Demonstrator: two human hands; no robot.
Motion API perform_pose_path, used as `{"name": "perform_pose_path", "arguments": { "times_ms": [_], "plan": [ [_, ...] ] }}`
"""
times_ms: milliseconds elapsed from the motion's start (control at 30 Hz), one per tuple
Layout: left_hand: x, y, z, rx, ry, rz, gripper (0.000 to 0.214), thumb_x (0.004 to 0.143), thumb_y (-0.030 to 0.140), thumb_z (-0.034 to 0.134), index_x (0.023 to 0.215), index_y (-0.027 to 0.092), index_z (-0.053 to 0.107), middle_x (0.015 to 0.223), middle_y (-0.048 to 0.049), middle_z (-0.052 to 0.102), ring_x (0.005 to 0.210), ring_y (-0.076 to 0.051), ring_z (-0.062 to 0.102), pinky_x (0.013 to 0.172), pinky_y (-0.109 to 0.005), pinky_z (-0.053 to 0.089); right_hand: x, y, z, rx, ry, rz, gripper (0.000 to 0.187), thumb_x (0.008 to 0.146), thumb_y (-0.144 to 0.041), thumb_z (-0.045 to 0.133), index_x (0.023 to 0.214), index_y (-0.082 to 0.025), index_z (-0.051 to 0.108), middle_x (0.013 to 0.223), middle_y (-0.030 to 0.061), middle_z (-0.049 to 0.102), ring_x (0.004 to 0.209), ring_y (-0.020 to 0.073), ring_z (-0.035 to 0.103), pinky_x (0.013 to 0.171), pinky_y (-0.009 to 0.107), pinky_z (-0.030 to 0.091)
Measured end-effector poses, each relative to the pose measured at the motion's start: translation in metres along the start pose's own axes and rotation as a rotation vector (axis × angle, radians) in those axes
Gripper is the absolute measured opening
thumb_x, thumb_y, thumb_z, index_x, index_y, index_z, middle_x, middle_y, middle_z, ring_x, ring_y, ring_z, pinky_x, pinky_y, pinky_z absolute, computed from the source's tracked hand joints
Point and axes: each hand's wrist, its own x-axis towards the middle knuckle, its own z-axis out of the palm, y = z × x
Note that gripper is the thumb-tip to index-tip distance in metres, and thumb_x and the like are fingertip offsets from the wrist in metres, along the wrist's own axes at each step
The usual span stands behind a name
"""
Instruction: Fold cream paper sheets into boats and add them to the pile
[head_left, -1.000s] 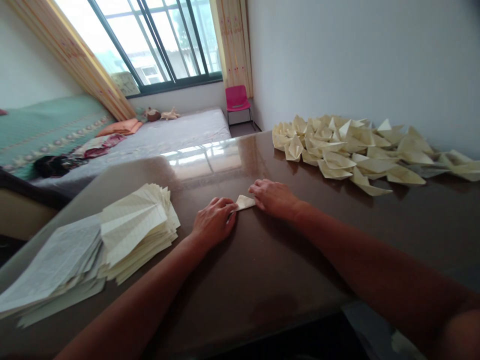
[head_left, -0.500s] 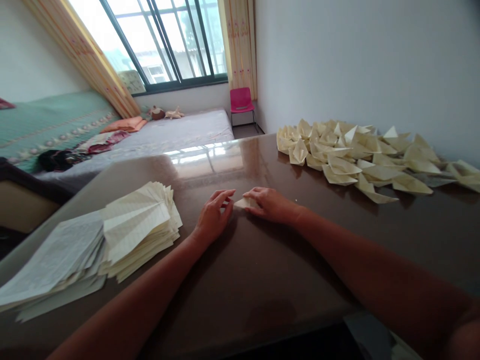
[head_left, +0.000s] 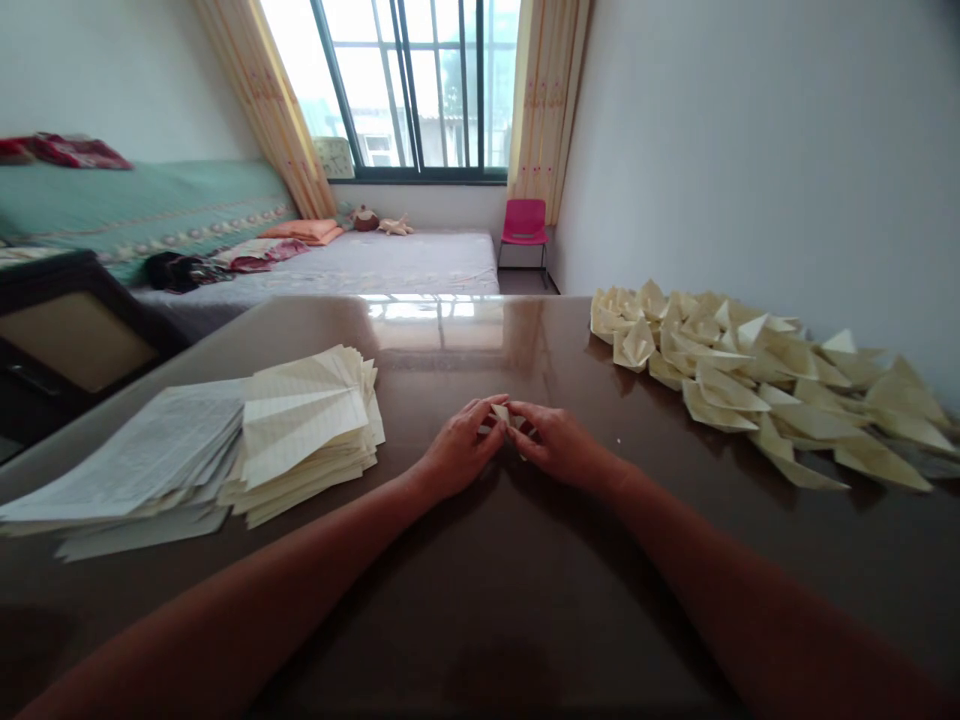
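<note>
My left hand (head_left: 459, 452) and my right hand (head_left: 561, 445) meet at the middle of a dark glossy table (head_left: 480, 600). Between their fingertips they pinch a small folded piece of cream paper (head_left: 502, 414), mostly hidden by the fingers, lifted a little off the tabletop. A stack of cream paper sheets with a pre-folded one on top (head_left: 300, 425) lies to the left of my left hand. A pile of several folded paper boats (head_left: 750, 375) lies to the right, along the wall.
A flatter stack of printed sheets (head_left: 135, 465) lies at the far left. Beyond the table are a bed (head_left: 352, 265), a pink chair (head_left: 524, 222) and a window (head_left: 420, 85). A dark cabinet (head_left: 67, 340) stands at the left.
The hands came together and picked the folded paper up from flat on the table into a pinch. The camera view swung, so the window now sits centred.
</note>
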Motion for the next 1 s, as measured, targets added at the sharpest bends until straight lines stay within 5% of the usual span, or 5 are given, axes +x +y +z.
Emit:
{"name": "perform_pose_path", "arguments": {
  "times_ms": [400,733,1000],
  "plan": [
    [0.003,-0.005,-0.002,0.034,-0.031,0.083,0.042,0.091,0.028,0.047,0.132,0.019,0.047,0.110,-0.0087,0.054,0.090,-0.014,0.061,0.077,-0.026,0.055,0.001,-0.004,-0.005,0.119,-0.077,0.034,0.037,0.092,-0.029,0.044,0.126,-0.017,0.053,0.098,0.0068,0.071,0.079,0.0171,0.067,0.072,0.026,0.048],
    [-0.005,0.013,0.006,0.221,0.009,0.158,0.048,0.087,0.015,0.043,0.134,0.022,0.046,0.120,-0.0079,0.051,0.104,-0.016,0.057,0.094,-0.029,0.048,0.000,-0.008,0.004,-0.407,0.032,0.098,0.027,0.092,-0.027,0.043,0.109,-0.013,0.058,0.102,0.0127,0.065,0.095,0.0221,0.059,0.082,0.029,0.043],
    [-0.002,0.002,0.014,0.240,0.072,0.073,0.051,0.082,0.016,0.050,0.132,0.022,0.044,0.113,-0.0074,0.045,0.088,-0.014,0.057,0.083,-0.030,0.052,0.005,-0.001,0.015,-0.166,0.166,0.051,0.016,0.086,-0.016,0.047,0.096,-0.016,0.059,0.088,0.0063,0.056,0.080,0.0169,0.055,0.076,0.027,0.043]
  ]
}}
